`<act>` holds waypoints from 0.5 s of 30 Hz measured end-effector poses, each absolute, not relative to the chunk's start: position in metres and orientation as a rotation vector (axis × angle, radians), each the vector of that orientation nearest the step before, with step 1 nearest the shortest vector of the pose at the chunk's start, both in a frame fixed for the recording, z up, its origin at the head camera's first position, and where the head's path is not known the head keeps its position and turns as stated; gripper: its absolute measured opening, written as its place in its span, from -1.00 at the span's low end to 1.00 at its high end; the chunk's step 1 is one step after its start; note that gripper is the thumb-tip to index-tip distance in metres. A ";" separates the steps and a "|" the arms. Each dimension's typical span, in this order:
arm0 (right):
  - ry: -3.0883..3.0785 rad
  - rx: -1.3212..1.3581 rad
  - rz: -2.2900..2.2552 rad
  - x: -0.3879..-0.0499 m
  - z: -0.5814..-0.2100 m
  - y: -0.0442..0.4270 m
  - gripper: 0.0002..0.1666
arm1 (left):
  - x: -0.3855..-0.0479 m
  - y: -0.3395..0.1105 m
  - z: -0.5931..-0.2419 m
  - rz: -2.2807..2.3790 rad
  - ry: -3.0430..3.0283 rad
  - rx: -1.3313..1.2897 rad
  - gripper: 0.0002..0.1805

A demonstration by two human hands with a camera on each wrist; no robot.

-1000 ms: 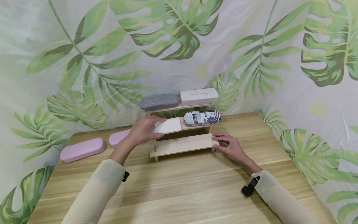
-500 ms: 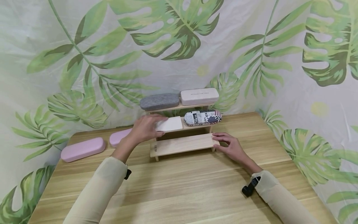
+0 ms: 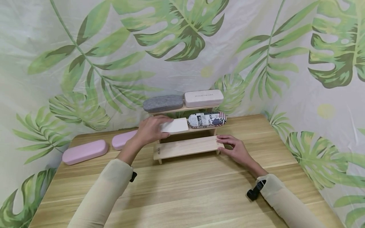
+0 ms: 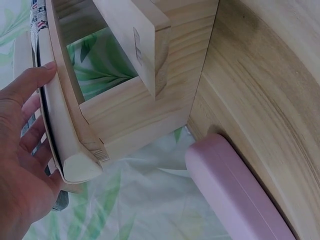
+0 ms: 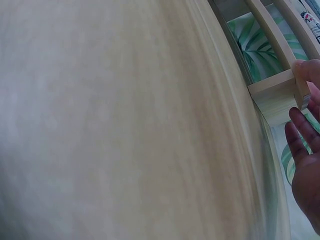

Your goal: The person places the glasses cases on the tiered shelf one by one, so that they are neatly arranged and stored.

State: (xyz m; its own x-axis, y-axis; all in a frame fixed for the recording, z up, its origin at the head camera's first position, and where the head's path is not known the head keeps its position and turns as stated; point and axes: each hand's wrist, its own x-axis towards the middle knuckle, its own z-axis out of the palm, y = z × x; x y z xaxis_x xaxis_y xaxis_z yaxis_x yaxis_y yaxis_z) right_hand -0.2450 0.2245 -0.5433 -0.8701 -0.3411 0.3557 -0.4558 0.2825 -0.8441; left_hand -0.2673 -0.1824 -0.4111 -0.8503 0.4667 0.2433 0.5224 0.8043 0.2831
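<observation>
Nearest, two pale sleeves (image 3: 285, 199) reach over the wood-grained table (image 3: 182, 196), a black wrist device (image 3: 255, 190) at the right cuff. The right hand (image 3: 236, 150) holds the right end of the lowest board (image 3: 186, 147) of a stepped wooden stand, thumb and fingers about its corner; the right wrist view shows other fingers apart from the wood. Farther in, to the left of that grip, the left hand (image 3: 150, 130) pinches a white case (image 3: 176, 125), thumb to one side and fingers to the other, at the left part of the middle shelf. Just right of this pinch lies a newsprint-patterned case (image 3: 207, 120) on the same shelf. Left of the left hand, on the table, are a pink case (image 3: 123, 140), partly hidden by the forearm, and beyond it another pink case (image 3: 85, 152). Above and behind the left hand's grip, the top shelf bears a grey felt case (image 3: 163, 103) and, right of it, a lettered pale case (image 3: 203, 98). Farthest hangs a leaf-printed sheet (image 3: 99, 31).
</observation>
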 end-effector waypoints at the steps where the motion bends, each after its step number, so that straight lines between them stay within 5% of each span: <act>1: -2.432 0.756 1.655 -0.245 -0.543 0.224 -0.58 | -0.267 -0.182 -0.411 -0.514 -2.829 -0.776 -0.29; 15: -2.415 0.792 1.664 -0.227 -0.509 0.215 -0.62 | -0.271 -0.180 -0.413 -0.508 -2.840 -0.764 -0.31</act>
